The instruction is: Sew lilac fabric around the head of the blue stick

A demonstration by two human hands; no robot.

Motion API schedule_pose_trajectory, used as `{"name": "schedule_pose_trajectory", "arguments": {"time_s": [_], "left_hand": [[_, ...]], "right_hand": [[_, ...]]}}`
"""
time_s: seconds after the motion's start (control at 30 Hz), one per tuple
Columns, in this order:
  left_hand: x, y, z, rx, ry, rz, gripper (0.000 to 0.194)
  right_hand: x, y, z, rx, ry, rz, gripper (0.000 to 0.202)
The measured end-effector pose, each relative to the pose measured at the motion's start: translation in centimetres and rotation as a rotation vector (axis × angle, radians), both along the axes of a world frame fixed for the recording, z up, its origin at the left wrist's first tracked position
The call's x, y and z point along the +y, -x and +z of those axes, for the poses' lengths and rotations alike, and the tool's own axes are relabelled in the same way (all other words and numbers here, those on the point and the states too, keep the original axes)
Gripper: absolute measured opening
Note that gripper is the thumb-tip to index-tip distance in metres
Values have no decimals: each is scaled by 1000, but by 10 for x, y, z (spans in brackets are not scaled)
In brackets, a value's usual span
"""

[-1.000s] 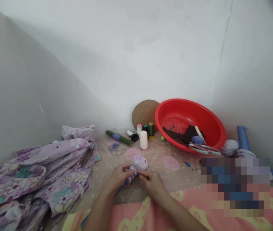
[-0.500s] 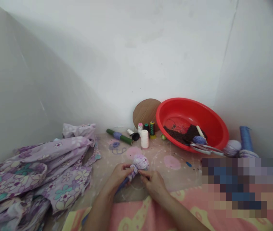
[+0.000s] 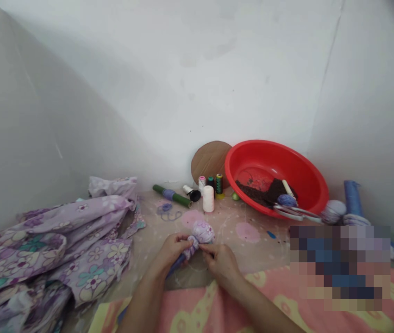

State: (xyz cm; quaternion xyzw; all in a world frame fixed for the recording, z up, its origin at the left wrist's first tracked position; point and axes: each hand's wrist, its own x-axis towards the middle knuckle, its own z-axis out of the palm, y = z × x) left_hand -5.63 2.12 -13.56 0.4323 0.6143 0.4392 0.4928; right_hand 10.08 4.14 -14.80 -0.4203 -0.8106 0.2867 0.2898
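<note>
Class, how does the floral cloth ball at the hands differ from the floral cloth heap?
The floral cloth ball is small and rounded; the floral cloth heap, large and crumpled. The left hand grips below the ball; neither hand touches the heap. Both show flowers on pale purple.

This looks like a home craft corner, with thread spools (image 3: 208, 200), floral fabric (image 3: 92, 222) and a blanket (image 3: 190, 311).
</note>
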Motion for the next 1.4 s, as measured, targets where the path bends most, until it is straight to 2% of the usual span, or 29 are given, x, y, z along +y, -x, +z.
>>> {"name": "schedule_pose_trajectory", "arguments": {"time_s": [0.43,0.83,1.4], "left_hand": [[-1,1,2,-5,7,-13,36],[0,3,-2,-22,-14,-35,35],[-1,4,-5,-79,-36,-43,37]], "right_hand": [[-3,3,0,-24,-2,-116,32],[-3,7,-1,-7,-46,-151,27],[2,1,-3,30,16,-2,34]]}}
